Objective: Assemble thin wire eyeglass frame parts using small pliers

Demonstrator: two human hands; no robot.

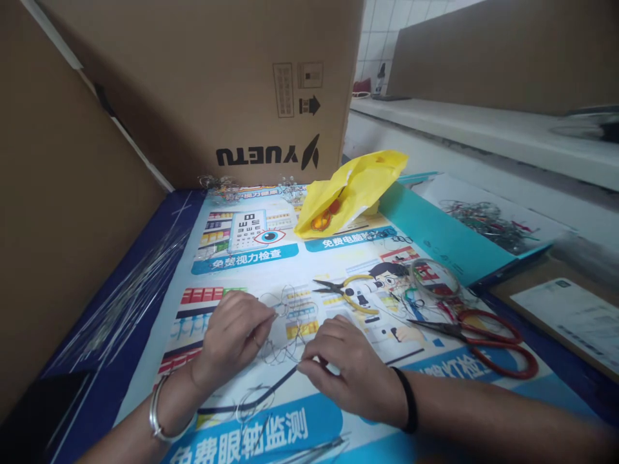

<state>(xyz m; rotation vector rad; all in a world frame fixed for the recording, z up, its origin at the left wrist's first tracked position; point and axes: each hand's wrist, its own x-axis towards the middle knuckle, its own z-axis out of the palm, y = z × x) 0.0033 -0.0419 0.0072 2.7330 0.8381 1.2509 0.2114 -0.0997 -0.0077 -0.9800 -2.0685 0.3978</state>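
Observation:
A piece of thin wire bent into several loops point(286, 354) is held just above the printed poster point(145, 386). My left hand point(233, 332) pinches the wire at its upper left, with thumb and forefinger together. At the lower right, the curled fingers of my right hand point(352, 372) close on the same wire. Its exact ends are hard to make out against the print. Beyond my right hand lie yellow-handled pliers point(347, 293), their jaws pointing left. Red-handled scissors point(498, 341) rest farther right. Nearer me is another looped wire piece point(254, 403).
A tall cardboard box point(193, 84) walls off the back. Straight wires point(130, 296) lie along the left. A yellow packet point(353, 193) holds orange-red pieces. On the right stand a teal box point(420, 225) with tangled wire pieces point(488, 225) and a wire coil point(435, 278).

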